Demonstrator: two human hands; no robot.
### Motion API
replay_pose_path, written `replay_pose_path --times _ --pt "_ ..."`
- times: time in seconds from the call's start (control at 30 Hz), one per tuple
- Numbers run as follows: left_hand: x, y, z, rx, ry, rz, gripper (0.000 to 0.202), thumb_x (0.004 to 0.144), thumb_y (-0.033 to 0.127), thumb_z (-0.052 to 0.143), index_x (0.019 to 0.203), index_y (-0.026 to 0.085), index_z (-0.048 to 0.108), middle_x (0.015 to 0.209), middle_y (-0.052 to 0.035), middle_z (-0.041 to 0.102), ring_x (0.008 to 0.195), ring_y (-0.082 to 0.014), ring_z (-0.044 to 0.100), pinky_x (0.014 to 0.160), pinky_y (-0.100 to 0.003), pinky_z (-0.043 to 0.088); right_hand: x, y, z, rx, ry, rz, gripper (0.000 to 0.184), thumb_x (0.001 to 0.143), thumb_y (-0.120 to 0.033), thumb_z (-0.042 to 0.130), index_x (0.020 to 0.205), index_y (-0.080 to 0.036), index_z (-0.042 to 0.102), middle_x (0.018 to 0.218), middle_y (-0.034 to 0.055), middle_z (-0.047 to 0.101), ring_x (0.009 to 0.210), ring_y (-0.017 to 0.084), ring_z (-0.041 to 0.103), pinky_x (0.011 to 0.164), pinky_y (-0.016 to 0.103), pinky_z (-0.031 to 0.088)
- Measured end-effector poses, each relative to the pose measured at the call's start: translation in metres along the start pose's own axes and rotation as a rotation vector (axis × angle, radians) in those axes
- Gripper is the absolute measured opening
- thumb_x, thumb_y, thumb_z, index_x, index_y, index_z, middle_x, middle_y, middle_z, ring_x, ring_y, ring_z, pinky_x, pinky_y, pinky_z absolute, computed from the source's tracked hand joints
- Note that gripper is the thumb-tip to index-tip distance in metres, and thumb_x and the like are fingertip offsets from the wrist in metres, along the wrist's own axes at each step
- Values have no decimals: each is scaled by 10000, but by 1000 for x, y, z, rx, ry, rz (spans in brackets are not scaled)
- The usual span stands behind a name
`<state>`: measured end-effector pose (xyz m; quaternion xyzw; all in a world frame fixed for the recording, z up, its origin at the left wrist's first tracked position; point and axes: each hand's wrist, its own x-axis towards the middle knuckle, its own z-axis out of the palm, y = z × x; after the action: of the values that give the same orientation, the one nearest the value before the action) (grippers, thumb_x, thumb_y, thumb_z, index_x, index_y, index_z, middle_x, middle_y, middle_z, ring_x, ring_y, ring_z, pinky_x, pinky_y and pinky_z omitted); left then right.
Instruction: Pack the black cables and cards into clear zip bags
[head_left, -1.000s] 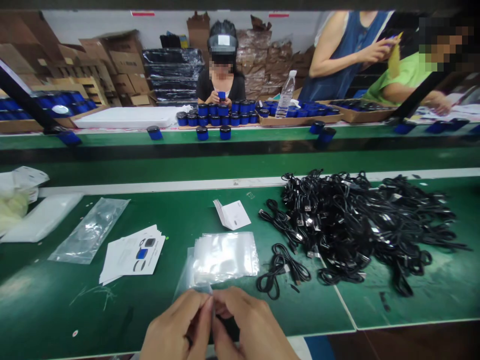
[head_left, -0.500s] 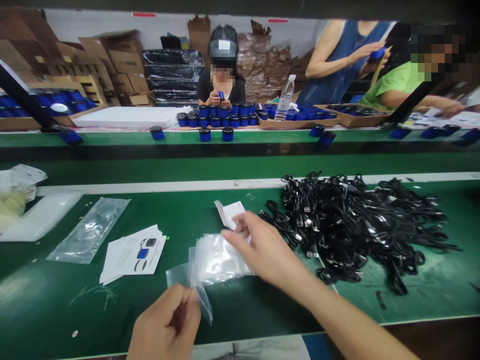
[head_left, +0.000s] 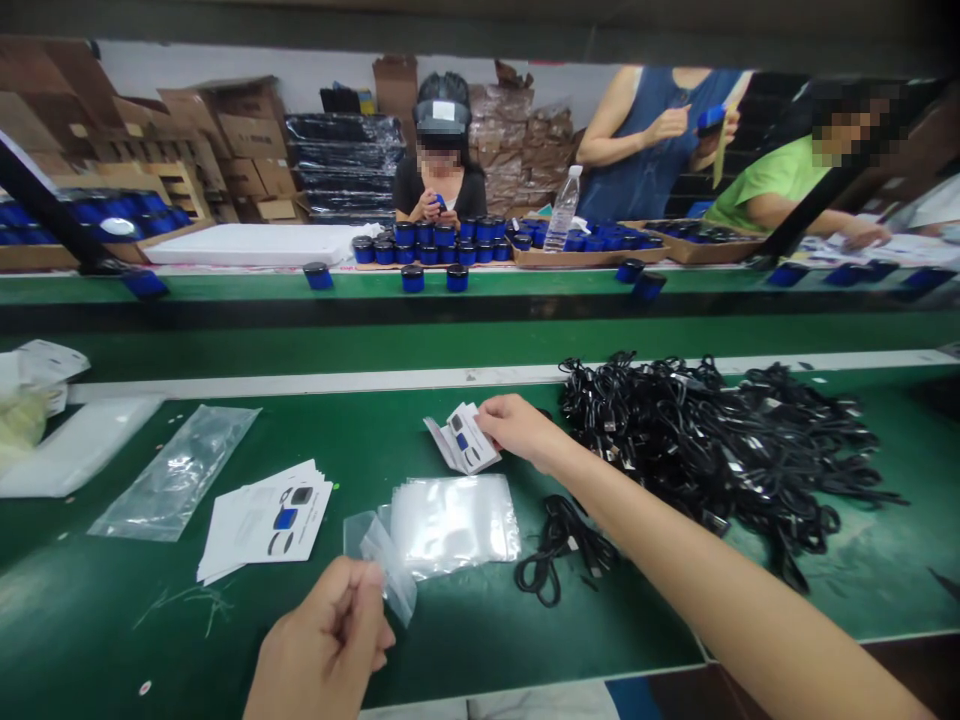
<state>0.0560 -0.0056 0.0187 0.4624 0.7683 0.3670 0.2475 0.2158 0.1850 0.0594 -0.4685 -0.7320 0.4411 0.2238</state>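
My left hand (head_left: 330, 625) pinches a small clear plastic bag (head_left: 394, 585) near the front of the bench. Just beyond it lies a stack of clear bags (head_left: 457, 525). Farther off, my right hand (head_left: 517, 430) has its fingertips closed on the edge of a folded printed leaflet (head_left: 469, 447), with other folded leaflets (head_left: 439, 445) against its left side. Below my right forearm rests a small bunch of black cables (head_left: 562, 550).
A big heap of black USB cables (head_left: 697, 450) spreads on the right. Printed leaflets (head_left: 266, 520) and a larger clear bag (head_left: 180, 470) lie on the left. Blue jars with black lids (head_left: 412, 279) line the raised ledge. Several people work beyond it.
My right hand has moved away from the bag stack and closed on a folded leaflet, turning its printed face into view. My left hand keeps the small bag, shifted slightly.
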Motion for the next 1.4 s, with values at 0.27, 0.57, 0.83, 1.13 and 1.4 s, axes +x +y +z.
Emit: replay_pose_path --times 0.27,0.57,0.83,1.13,1.4 --pt "12 7 8 16 192 47 324 861 488 369 686 251 504 540 60 631 524 -146 632 509 -213 485 -98 -21 36 -127 -302 -422 307 814 -72 483 560 -188 355 603 -55 419 557 85 398 524 215 293" --pt "18 5 4 118 334 100 288 850 431 382 647 251 476 425 76 535 386 -123 535 396 -183 417 -121 25 124 749 -130 -33 631 570 -427 755 1094 -198 489 985 86 590 778 195 594 656 299 485" --pt "8 10 6 167 296 119 263 842 409 426 660 247 524 488 79 646 470 -119 628 488 -191 424 -122 17 95 -19 285 -560 170 835 -153 462 687 -179 542 598 -3 508 499 107 442 468 228 337" --pt "-1 13 8 164 238 270 262 873 360 446 658 246 542 463 104 620 419 -76 594 431 -125 409 -128 16 84 -498 308 -797 249 830 -79 409 856 -143 648 553 25 578 445 166 499 386 277 320" --pt "-6 7 18 323 265 546 209 907 283 442 731 241 547 504 76 637 418 -100 615 433 -157 434 -127 25 97 -539 535 -729 285 875 -106 336 852 -168 613 543 25 564 450 172 490 429 291 270"
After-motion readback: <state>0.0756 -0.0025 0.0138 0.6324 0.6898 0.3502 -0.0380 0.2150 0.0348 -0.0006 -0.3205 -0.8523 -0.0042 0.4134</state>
